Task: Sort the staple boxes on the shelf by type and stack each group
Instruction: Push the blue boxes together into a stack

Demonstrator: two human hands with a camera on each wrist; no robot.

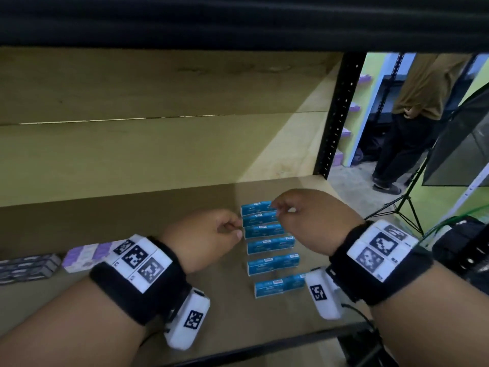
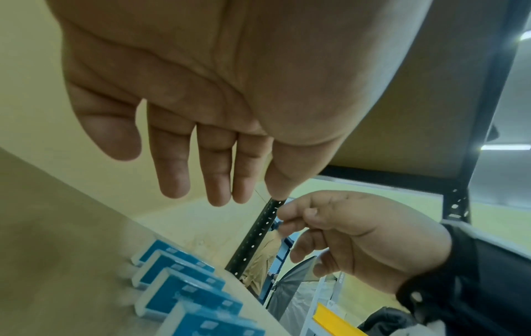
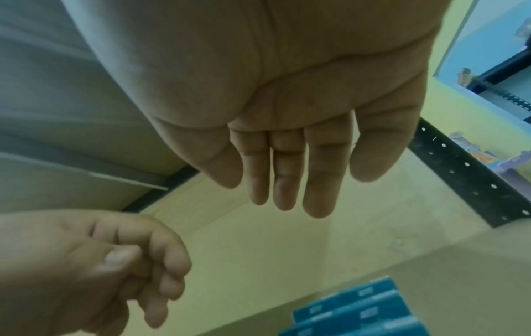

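Several blue staple boxes (image 1: 270, 245) stand in a column, front to back, on the brown shelf board (image 1: 132, 221). My left hand (image 1: 232, 229) hovers at the left ends of the far boxes with its fingers loosely bent and nothing in it. Over the right end of the farthest box my right hand (image 1: 280, 209) is just as empty. The left wrist view shows the left hand's relaxed fingers (image 2: 218, 181) above the blue boxes (image 2: 178, 284). In the right wrist view the right hand's fingers (image 3: 287, 193) hang straight above the blue boxes (image 3: 359, 307).
Purple boxes (image 1: 87, 254) and dark grey boxes (image 1: 26, 268) lie at the shelf's left. A black perforated upright (image 1: 336, 123) bounds the shelf on the right. Beyond it a person (image 1: 412, 102) stands beside a softbox on a stand (image 1: 463, 144). The black front rail (image 1: 264, 348) edges the shelf.
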